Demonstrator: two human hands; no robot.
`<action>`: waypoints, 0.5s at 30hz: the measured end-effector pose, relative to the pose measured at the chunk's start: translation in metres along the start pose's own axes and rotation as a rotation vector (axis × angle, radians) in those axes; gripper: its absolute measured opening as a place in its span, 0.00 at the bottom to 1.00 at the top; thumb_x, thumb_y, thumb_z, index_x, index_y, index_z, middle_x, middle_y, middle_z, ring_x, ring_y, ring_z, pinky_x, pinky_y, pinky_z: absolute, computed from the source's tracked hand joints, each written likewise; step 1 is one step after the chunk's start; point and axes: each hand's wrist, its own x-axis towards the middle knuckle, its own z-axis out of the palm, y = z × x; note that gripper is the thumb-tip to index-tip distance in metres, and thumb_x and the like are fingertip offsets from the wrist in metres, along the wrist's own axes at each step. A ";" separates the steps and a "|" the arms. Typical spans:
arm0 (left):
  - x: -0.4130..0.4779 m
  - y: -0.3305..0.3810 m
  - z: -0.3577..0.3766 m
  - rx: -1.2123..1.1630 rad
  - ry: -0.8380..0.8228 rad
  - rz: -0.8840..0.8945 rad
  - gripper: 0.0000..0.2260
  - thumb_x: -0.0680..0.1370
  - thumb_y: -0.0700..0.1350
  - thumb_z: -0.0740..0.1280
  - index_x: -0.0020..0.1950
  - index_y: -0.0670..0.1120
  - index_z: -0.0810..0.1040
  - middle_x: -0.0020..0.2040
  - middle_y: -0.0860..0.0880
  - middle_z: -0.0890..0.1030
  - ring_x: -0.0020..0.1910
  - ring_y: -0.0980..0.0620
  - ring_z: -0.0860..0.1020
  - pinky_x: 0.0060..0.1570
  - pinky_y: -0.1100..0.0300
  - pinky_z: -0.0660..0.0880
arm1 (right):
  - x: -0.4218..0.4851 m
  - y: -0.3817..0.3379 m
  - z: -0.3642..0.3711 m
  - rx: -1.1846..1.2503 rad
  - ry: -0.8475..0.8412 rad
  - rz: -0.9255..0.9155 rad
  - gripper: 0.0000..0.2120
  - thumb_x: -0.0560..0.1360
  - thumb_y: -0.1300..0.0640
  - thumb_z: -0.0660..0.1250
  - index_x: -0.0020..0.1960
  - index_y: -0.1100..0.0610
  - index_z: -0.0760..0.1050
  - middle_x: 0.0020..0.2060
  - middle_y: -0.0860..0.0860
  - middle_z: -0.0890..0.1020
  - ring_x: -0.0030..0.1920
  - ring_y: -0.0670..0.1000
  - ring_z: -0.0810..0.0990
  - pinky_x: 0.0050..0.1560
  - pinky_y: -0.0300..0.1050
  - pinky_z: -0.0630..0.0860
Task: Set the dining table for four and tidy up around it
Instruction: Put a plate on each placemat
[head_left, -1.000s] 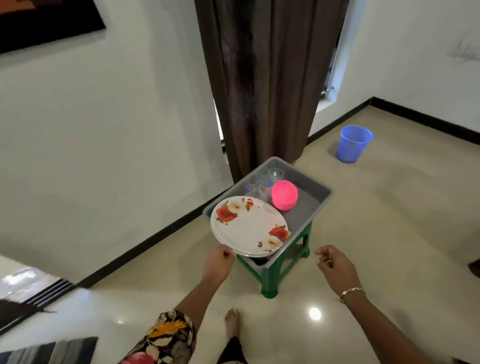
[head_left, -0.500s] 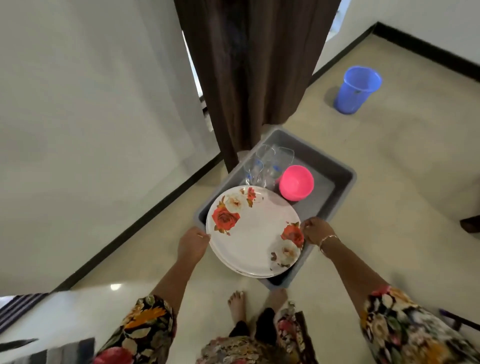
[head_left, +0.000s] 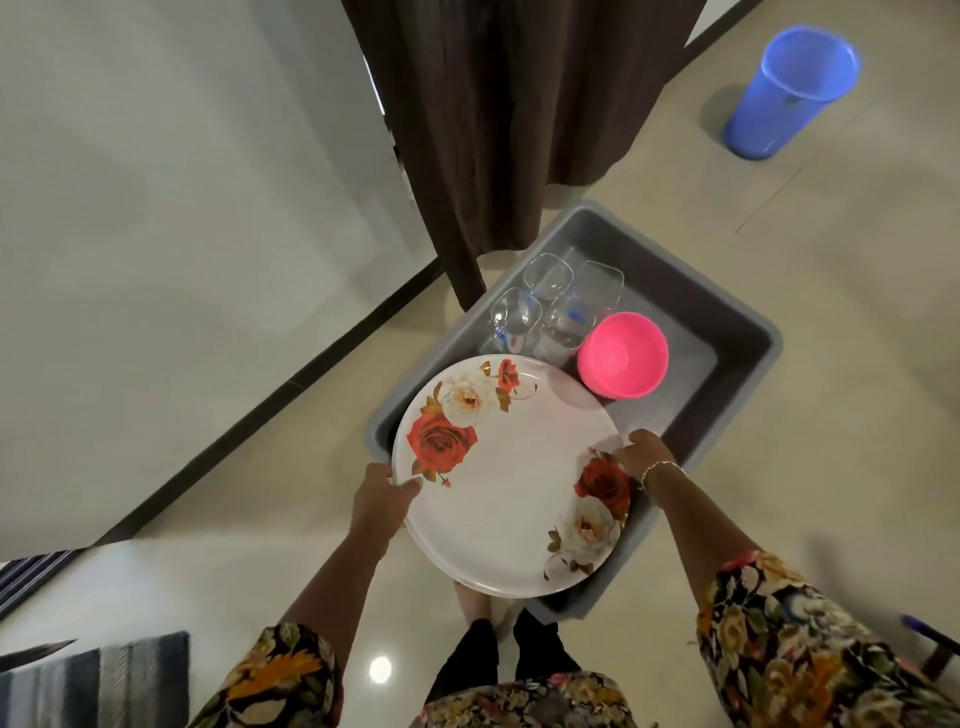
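A stack of white plates with red and cream roses (head_left: 511, 478) sits across the near end of a grey plastic tub (head_left: 727, 332). My left hand (head_left: 379, 501) grips the stack's left rim, thumb on top. On the right rim my right hand (head_left: 641, 457) holds the stack, fingers curled over the edge. Deeper in the tub stand several clear glasses (head_left: 550, 306) and a pink bowl (head_left: 622, 356).
A dark brown curtain (head_left: 509, 114) hangs just behind the tub. A blue bucket (head_left: 784, 91) stands on the tiled floor at the far right. A white wall with black skirting runs along the left. A striped mat (head_left: 98, 680) lies at bottom left. My feet are under the plates.
I have stepped closer and now look straight down. My right hand moved in from the open floor and took the plates' right rim; my left hand kept its hold on the left rim.
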 end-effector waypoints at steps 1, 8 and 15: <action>0.003 -0.001 0.002 -0.002 -0.006 0.002 0.17 0.74 0.42 0.70 0.60 0.43 0.69 0.56 0.43 0.77 0.52 0.42 0.77 0.47 0.51 0.78 | 0.004 -0.001 0.001 0.009 -0.006 -0.004 0.16 0.76 0.64 0.59 0.63 0.68 0.68 0.63 0.63 0.72 0.62 0.62 0.71 0.60 0.48 0.68; 0.012 -0.004 0.004 0.057 -0.045 0.037 0.20 0.73 0.37 0.70 0.62 0.43 0.68 0.55 0.45 0.77 0.51 0.43 0.77 0.33 0.57 0.76 | 0.018 -0.004 0.010 0.156 -0.058 0.005 0.13 0.74 0.65 0.64 0.57 0.68 0.73 0.47 0.60 0.78 0.45 0.56 0.74 0.44 0.45 0.69; -0.007 -0.001 -0.015 -0.087 -0.089 -0.043 0.14 0.75 0.31 0.65 0.57 0.43 0.67 0.53 0.44 0.75 0.50 0.44 0.74 0.31 0.56 0.74 | 0.005 0.002 0.013 0.151 -0.143 0.018 0.09 0.76 0.60 0.65 0.53 0.64 0.76 0.33 0.52 0.72 0.33 0.50 0.71 0.38 0.42 0.69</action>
